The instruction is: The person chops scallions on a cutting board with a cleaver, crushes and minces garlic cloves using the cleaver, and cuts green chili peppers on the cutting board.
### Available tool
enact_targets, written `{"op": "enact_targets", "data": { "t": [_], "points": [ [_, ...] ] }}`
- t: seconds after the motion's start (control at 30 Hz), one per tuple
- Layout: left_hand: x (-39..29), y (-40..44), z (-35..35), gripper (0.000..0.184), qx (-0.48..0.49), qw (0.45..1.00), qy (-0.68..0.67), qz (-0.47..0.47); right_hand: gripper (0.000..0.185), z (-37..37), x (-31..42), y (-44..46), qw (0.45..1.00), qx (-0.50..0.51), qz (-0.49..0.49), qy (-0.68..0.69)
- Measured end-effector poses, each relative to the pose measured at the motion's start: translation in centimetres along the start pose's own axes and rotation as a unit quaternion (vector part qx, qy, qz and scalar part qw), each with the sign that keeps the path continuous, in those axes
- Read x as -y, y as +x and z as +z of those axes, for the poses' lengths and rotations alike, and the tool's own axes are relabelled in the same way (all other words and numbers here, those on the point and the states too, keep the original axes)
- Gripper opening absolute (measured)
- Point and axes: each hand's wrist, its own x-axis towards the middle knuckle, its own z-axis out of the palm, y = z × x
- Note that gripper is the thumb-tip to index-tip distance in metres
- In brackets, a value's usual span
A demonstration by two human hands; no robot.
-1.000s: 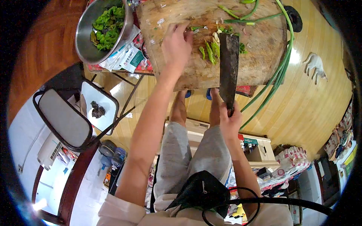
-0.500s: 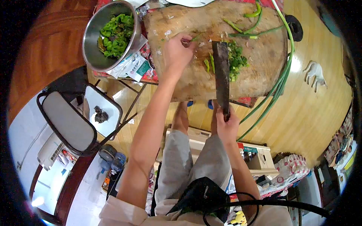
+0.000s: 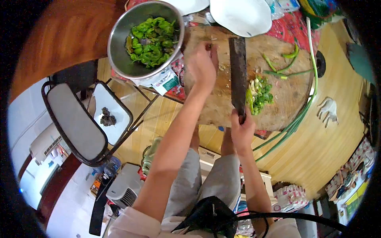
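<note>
- The right hand has its fingers clamped around the handle of the cleaver.
- The dark blade extends away from the person above the wooden cutting board; I cannot tell whether it touches the wood.
- The left hand is at the left part of the board, well apart from the handle, and its fingers are curled inward; I cannot tell whether they pinch something.
- The chopped greens, green and pale pieces together, lie in a heap on the board, just to the right of the blade.
- Farther to the right on the same board lies a curved green pepper.
- Long green stalks hang over the right edge of the board.
- To the left of the left hand stands a metal bowl, tilted in the view, with green vegetables inside.
- A white dish is at the far edge of the board.
</note>
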Motion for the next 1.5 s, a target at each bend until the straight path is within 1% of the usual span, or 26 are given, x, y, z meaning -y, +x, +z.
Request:
{"op": "enact_targets", "data": {
  "t": [0.07, 0.13, 0.2, 0.23, 0.37, 0.47, 0.53, 0.6, 0.63, 0.67, 0.73, 0.8, 0.9, 0.97, 1.0, 1.07, 1.1, 1.17, 1.2, 1.27, 1.3, 1.33, 1.4, 1.43, 1.47, 1.5],
  "points": [
    [0.1, 0.3, 0.4, 0.018, 0.013, 0.999, -0.003, -0.034, 0.023, 0.0, 0.2, 0.2, 1.000, 0.005, -0.008, -0.018],
    [-0.9, 0.7, -0.9, 0.016, 0.005, 1.000, 0.013, -0.024, 0.019, 0.1, 0.2, 0.3, 1.000, 0.008, 0.009, -0.024],
    [-2.6, 1.3, -3.3, 0.024, 0.145, 0.980, 0.004, -0.135, 0.016, 0.3, 1.1, 0.2, 0.999, 0.018, 0.042, -0.003],
    [-1.9, 0.8, -3.2, 0.025, 0.091, 0.992, -0.037, -0.083, 0.016, 0.2, 0.4, 0.2, 0.999, 0.017, 0.039, -0.019],
    [-2.1, 1.6, -8.2, 0.021, 0.055, 0.996, -0.050, -0.050, 0.017, 1.1, 1.3, -0.4, 1.000, -0.017, 0.012, -0.021],
    [0.6, 3.1, -9.9, 0.018, 0.012, 0.999, -0.026, -0.015, 0.016, 2.1, 1.7, -0.3, 1.000, -0.017, -0.010, -0.015],
    [2.4, 4.5, -11.4, 0.018, 0.024, 1.000, 0.016, -0.013, 0.015, 3.1, 3.5, -0.1, 1.000, -0.017, 0.003, -0.003],
    [4.7, 5.8, -12.5, 0.023, 0.046, 0.986, 0.160, 0.017, 0.015, 4.1, 5.3, 0.1, 1.000, -0.016, 0.017, 0.011],
    [5.9, 6.2, -12.8, 0.030, 0.084, 0.970, 0.228, 0.027, 0.014, 4.6, 6.0, 0.2, 1.000, -0.015, 0.007, 0.019],
    [7.0, 6.7, -12.9, 0.030, 0.084, 0.970, 0.228, 0.026, 0.014, 5.0, 6.4, 0.3, 1.000, -0.013, -0.003, 0.027],
    [8.9, 7.5, -13.0, 0.036, 0.231, 0.928, 0.291, 0.030, 0.013, 6.0, 5.9, 0.3, 0.999, -0.014, -0.012, 0.028],
    [9.9, 8.0, -12.7, 0.042, 0.265, 0.917, 0.297, 0.026, 0.013, 6.5, 6.2, 0.0, 0.999, -0.018, -0.021, 0.027],
    [10.0, 8.2, -12.8, 0.044, 0.278, 0.920, 0.273, 0.031, 0.014, 6.6, 6.7, -0.5, 0.999, -0.006, -0.015, 0.033],
    [9.1, 7.6, -13.5, 0.045, 0.189, 0.949, 0.247, 0.047, 0.015, 6.3, 6.2, -1.0, 0.999, 0.006, 0.034, -0.024],
    [8.2, 7.3, -13.8, 0.045, 0.193, 0.949, 0.243, 0.050, 0.015, 6.2, 6.1, -1.3, 0.999, 0.000, 0.037, -0.025],
    [6.2, 6.3, -14.6, 0.047, 0.067, 0.977, 0.161, 0.119, 0.018, 5.8, 5.9, -1.9, 1.000, 0.000, 0.022, 0.006],
    [5.3, 5.3, -14.7, 0.047, 0.069, 0.978, 0.156, 0.122, 0.021, 5.3, 5.4, -2.2, 0.999, 0.001, 0.027, -0.032],
    [3.0, 2.8, -14.6, 0.048, 0.061, 0.990, -0.101, 0.079, 0.023, 4.6, 3.5, -2.6, 0.999, -0.008, 0.005, -0.050],
    [1.9, 1.5, -14.4, 0.048, 0.063, 0.989, -0.104, 0.081, 0.024, 4.3, 2.9, -2.8, 0.998, -0.011, -0.018, -0.066],
    [0.4, -1.7, -13.6, 0.047, 0.164, 0.954, -0.252, -0.016, 0.025, 3.7, 2.1, -3.4, 0.998, -0.018, 0.007, -0.064],
    [0.6, -3.0, -11.8, 0.038, 0.117, 0.951, -0.282, 0.042, 0.026, 3.5, 1.8, -3.7, 0.997, -0.021, 0.030, -0.063],
    [1.1, -4.5, -10.9, 0.038, 0.121, 0.950, -0.284, 0.045, 0.026, 3.2, 1.2, -3.9, 0.997, -0.025, 0.032, -0.061],
    [0.4, -6.0, -10.2, 0.034, 0.298, 0.911, -0.262, -0.111, 0.027, 2.7, -0.3, -4.4, 0.997, -0.008, 0.056, -0.058],
    [0.1, -6.9, -10.1, 0.032, 0.333, 0.888, -0.262, -0.180, 0.027, 2.6, -1.0, -4.8, 0.996, -0.021, 0.060, -0.066],
    [-0.5, -7.3, -9.9, 0.032, 0.340, 0.886, -0.261, -0.178, 0.027, 2.2, -1.9, -5.1, 0.996, -0.025, 0.065, -0.064],
    [-0.8, -7.6, -9.7, 0.031, 0.361, 0.878, -0.231, -0.212, 0.026, 2.0, -2.6, -5.4, 0.996, -0.018, 0.075, -0.050]
  ]
}}
